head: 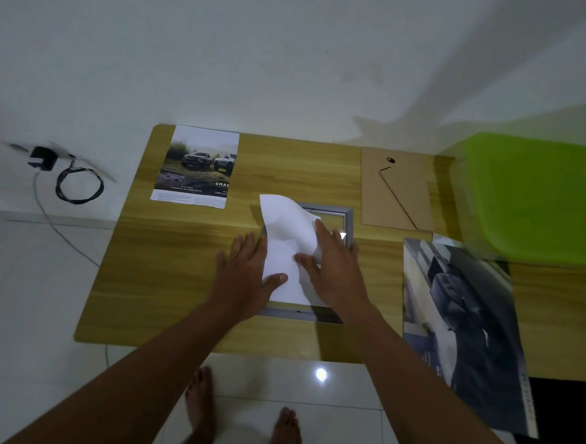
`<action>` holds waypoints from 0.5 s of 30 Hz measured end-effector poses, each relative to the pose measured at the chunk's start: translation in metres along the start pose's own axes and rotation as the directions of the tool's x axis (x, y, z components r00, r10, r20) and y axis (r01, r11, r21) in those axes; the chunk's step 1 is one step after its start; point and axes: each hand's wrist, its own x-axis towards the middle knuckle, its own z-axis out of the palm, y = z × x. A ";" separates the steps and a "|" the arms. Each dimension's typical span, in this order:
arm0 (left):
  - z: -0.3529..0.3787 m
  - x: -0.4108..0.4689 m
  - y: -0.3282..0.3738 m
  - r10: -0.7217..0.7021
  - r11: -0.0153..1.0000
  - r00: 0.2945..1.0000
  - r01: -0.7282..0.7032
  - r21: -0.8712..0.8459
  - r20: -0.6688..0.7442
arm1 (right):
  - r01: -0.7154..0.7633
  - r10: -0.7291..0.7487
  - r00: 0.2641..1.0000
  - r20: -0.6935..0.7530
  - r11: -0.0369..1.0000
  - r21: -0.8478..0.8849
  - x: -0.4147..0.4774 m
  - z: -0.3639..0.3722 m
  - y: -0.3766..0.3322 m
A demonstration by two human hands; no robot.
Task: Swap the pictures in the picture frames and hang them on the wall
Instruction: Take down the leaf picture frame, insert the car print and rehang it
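Head view: left hand (pixel 247 270), right hand (pixel 335 272), fingers straight, pressing curled white sheet (pixel 284 221) into grey frame (pixel 348 221). Advice: flatten curl, square corners.

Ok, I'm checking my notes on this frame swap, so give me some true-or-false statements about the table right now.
1. Both hands, left hand and right hand, touch the white sheet lying over the frame. True.
2. The backing board is fitted in the frame. False: it lies apart, at the table's far right.
3. The truck picture lies at the table's far left corner. True.
4. The dark car picture sits inside the frame. False: it lies to the frame's right, overhanging the table's near edge.
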 end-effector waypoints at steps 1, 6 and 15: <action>-0.001 0.001 0.001 0.011 0.998 0.999 -0.013 -0.061 -0.037 | 0.001 -0.001 1.000 -0.002 0.999 0.040 0.000 0.000 0.000; -0.023 0.003 0.015 -0.025 0.851 0.947 -0.148 -0.504 -0.321 | -0.060 0.062 0.998 0.000 0.974 0.218 -0.001 -0.008 -0.003; -0.049 -0.002 0.028 -0.062 0.728 0.909 -0.241 -0.642 -0.411 | -0.131 0.161 0.983 -0.083 0.951 0.281 -0.001 -0.039 -0.020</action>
